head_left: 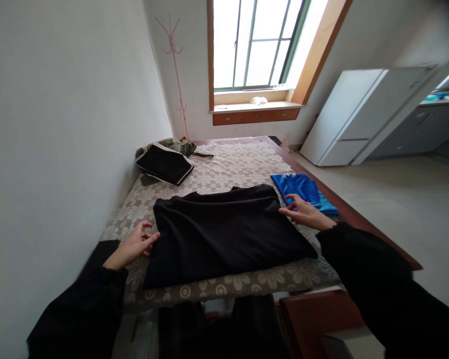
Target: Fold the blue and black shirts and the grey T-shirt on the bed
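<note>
A black garment (224,234), folded into a broad, slightly creased shape, lies flat in front of me. My left hand (134,245) is at its left edge, fingers loosely bent and apart, the thumb against or just over the cloth. At the upper right edge, my right hand (302,211) hovers or lightly touches with its fingertips, fingers spread. Whether either hand presses on the fabric, I cannot tell. Just beyond my right hand sits a folded blue garment (297,187), partly covered by that hand.
A floral tablecloth (243,162) covers the table, whose wooden edge (374,237) runs along the right. Near the wall lie a black, light-edged item (164,163) and an olive green bag-like thing (177,144). Behind stand a pink coat rack (175,65) and a white fridge (344,117).
</note>
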{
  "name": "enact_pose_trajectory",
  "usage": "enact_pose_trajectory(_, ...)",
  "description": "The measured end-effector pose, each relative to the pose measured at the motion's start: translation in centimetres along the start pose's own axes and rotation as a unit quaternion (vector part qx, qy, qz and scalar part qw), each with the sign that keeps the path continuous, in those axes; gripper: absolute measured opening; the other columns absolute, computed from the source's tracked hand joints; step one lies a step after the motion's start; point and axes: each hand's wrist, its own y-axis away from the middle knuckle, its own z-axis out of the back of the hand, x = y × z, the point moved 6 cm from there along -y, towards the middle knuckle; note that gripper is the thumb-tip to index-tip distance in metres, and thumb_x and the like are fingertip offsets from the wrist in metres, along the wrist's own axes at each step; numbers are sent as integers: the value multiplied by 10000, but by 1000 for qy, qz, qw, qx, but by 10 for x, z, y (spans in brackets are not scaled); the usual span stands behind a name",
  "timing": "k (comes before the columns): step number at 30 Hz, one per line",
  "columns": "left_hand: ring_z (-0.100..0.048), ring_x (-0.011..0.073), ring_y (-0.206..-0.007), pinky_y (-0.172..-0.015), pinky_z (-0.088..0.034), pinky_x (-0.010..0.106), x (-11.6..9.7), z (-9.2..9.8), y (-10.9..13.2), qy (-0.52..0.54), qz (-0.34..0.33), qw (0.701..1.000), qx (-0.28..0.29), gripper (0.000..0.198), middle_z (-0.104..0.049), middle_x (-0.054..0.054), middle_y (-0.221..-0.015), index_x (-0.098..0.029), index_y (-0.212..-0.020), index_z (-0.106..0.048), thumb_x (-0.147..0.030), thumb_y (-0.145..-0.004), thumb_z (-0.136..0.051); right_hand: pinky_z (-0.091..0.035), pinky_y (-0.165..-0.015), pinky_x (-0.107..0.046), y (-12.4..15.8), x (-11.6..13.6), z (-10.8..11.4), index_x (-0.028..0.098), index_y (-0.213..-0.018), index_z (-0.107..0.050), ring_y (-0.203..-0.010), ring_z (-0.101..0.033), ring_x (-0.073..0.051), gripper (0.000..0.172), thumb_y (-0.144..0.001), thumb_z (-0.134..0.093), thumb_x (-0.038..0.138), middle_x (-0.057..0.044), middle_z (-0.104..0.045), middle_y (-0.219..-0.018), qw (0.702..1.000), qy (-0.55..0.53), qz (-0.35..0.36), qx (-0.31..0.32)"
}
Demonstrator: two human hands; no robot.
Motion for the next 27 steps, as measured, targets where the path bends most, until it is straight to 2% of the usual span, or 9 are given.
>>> enact_pose_trajectory(2, -644, 233, -594, -474, -496, 305, 4, -8, 26, -39, -12, 999, 28, 700, -629, -29, -693, -252, -1202, -482, -603, -678, -786, -493, -539, -310, 30, -4, -3, 200, -1339, -485, -609, -645, -219, 663, -828, -700, 564, -18, -686, -747, 1000, 4, 13, 19)
enact_pose_trajectory(4, -632, 231, -580, -493, -476, 305, 1, -15, 47, -70, -47, 996, 21, 642, -625, -34, -663, -261, -1214, -509, -570, -712, -761, -471, -546, -306, 54, -4, -7, 214, -1301, -512, -612, -626, -213, 593, -850, -655, 572, 15, -642, -687, 999, 3, 33, 31)
enact_pose_trajectory(8, -633, 225, -599, -533, -483, 305, -3, -14, 71, -65, -94, 990, -87, 579, -622, -32, -669, -267, -1217, -537, -568, -752, -706, -438, -525, -299, 78, -9, -8, 233, -1186, -564, -593, -596, -198, 490, -871, -610, 605, 22, -624, -679, 998, -46, 31, -16)
enact_pose_trajectory(13, -671, 228, -603, -596, -542, 325, 22, -12, 93, -11, -56, 986, -157, 765, -651, -27, -669, -209, -1284, -503, -685, -720, -703, -432, -507, -299, 95, -34, -6, 244, -1127, -554, -577, -578, -195, 495, -859, -629, 654, 8, -634, -680, 987, -104, -17, -119)
enact_pose_trajectory(18, -757, 345, -911, -837, -590, 443, 44, -24, 120, -49, -7, 986, -159, 905, -767, 66, -810, -201, -1379, -484, -758, -693, -679, -555, -730, -340, 127, -39, -16, 251, -1248, -564, -891, -672, -250, 607, -812, -719, 644, -70, -699, -1002, 988, -112, 3, -107)
enact_pose_trajectory(20, -753, 362, -976, -901, -578, 470, 44, -30, 127, -67, -7, 985, -157, 917, -787, 86, -877, -213, -1415, -471, -738, -696, -691, -555, -760, -342, 141, -36, -18, 276, -1328, -537, -928, -662, -246, 647, -817, -734, 620, -76, -677, -1115, 989, -95, 16, -115)
enact_pose_trajectory(23, -766, 334, -924, -876, -596, 441, 37, -34, 127, -64, -22, 987, -149, 818, -792, 82, -903, -240, -1414, -498, -671, -747, -694, -541, -744, -339, 151, -35, -23, 297, -1367, -536, -858, -652, -225, 618, -855, -694, 605, -49, -672, -1048, 992, -65, 15, -108)
enact_pose_trajectory(25, -769, 304, -889, -854, -606, 410, 34, -30, 123, -44, -37, 985, -164, 750, -791, 84, -914, -235, -1408, -508, -635, -793, -668, -528, -728, -343, 150, -40, -21, 292, -1290, -598, -813, -646, -223, 512, -883, -642, 600, -32, -665, -943, 992, -48, -1, -120)
enact_pose_trajectory(27, -769, 284, -863, -841, -608, 387, 36, -21, 120, -25, -51, 980, -192, 734, -789, 92, -929, -216, -1409, -497, -623, -816, -645, -519, -716, -346, 149, -47, -12, 278, -1162, -643, -800, -647, -229, 421, -887, -610, 595, -29, -660, -887, 985, -40, -17, -166)
